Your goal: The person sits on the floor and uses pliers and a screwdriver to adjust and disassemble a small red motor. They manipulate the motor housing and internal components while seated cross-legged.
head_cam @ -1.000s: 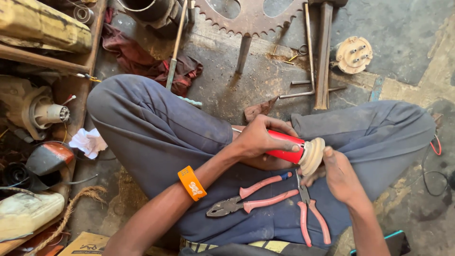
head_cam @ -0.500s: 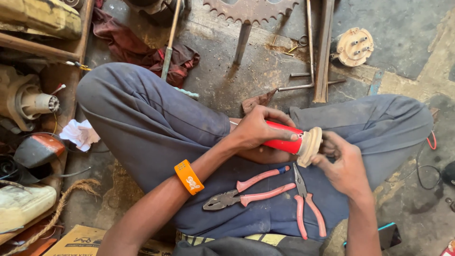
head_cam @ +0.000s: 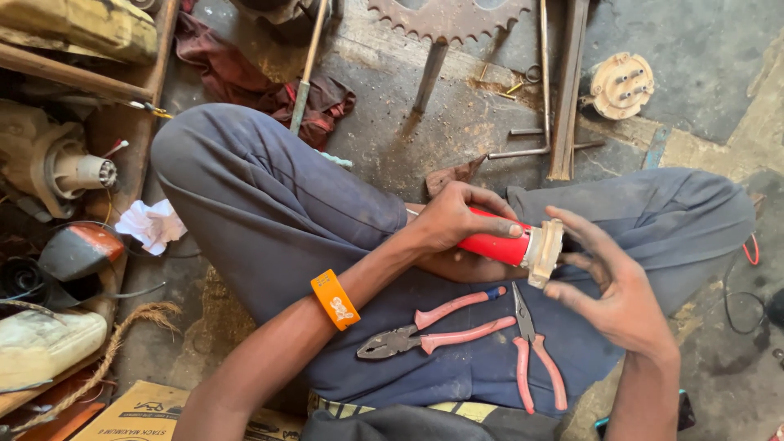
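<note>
**Right hand off the cap**

Left hand (head_cam: 457, 219) clenched round red cylinder (head_cam: 492, 245), held over the lap, pale end cap (head_cam: 545, 251) facing right. Right hand (head_cam: 616, 290) now spread open just beside the cap, grasping nothing; half a second ago, wrapped on it. Combination pliers (head_cam: 433, 333) and needle-nose pliers (head_cam: 535, 353) unmoved on lap.

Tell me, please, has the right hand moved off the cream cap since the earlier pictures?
Yes: the right hand has opened and drawn back from the cream cap, toward the needle-nose pliers on the lap.
</note>
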